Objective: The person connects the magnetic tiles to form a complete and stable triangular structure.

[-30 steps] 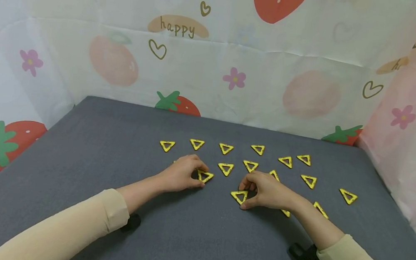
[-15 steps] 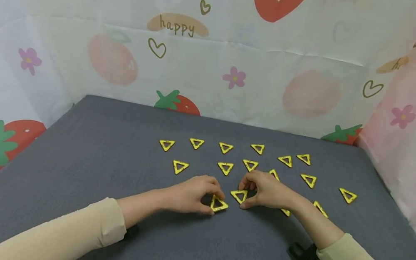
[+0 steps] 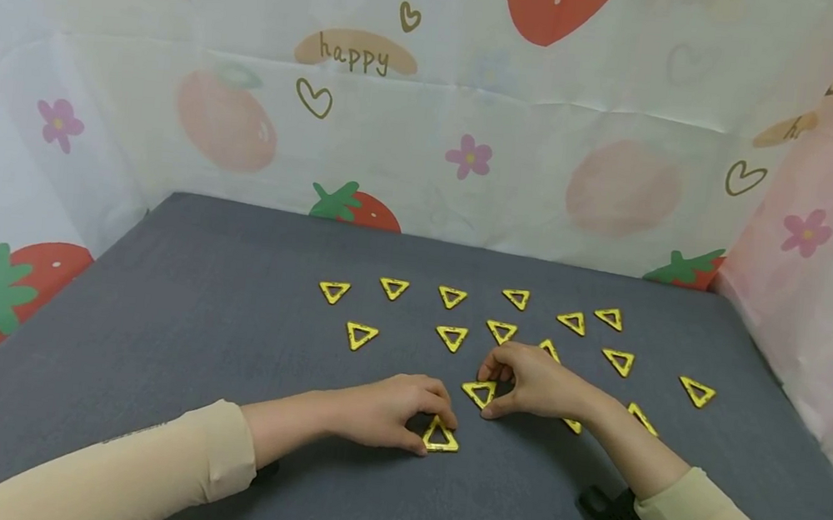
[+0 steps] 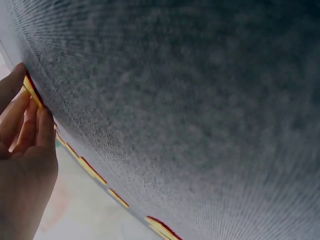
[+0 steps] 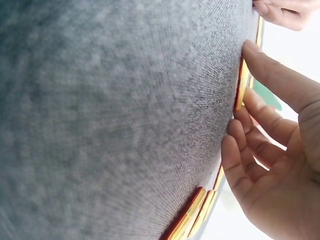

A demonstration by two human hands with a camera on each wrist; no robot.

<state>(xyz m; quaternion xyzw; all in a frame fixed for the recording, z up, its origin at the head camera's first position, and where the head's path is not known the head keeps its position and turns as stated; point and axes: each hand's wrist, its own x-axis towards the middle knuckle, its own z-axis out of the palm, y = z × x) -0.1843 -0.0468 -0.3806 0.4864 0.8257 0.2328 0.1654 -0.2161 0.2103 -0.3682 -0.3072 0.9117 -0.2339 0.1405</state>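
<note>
My left hand [image 3: 396, 413] pinches a yellow open-centred triangle tile [image 3: 441, 447] between thumb and fingers. It lies flat on the dark grey cloth with one point facing away from me. Slightly farther off and to the right, my right hand [image 3: 536, 380] grips another yellow triangle tile [image 3: 478, 385] by its right side. A small gap separates the two tiles. Seen edge-on in the left wrist view, the left tile [image 4: 33, 91] lies low against the cloth. In the right wrist view, thumb and fingertips hold the ends of the right tile [image 5: 241, 86].
Several more yellow triangle tiles, such as one at the left [image 3: 361, 327] and one at the far right [image 3: 697, 393], lie scattered beyond and right of my hands. One tile [image 3: 572, 426] is partly hidden under my right wrist. A fruit-printed curtain [image 3: 429, 127] encloses the grey tabletop [image 3: 234, 276].
My left hand has brought its tile nearer to me and slightly right, turning it so one point faces away. A tile it had covered now shows. My right hand stays put.
</note>
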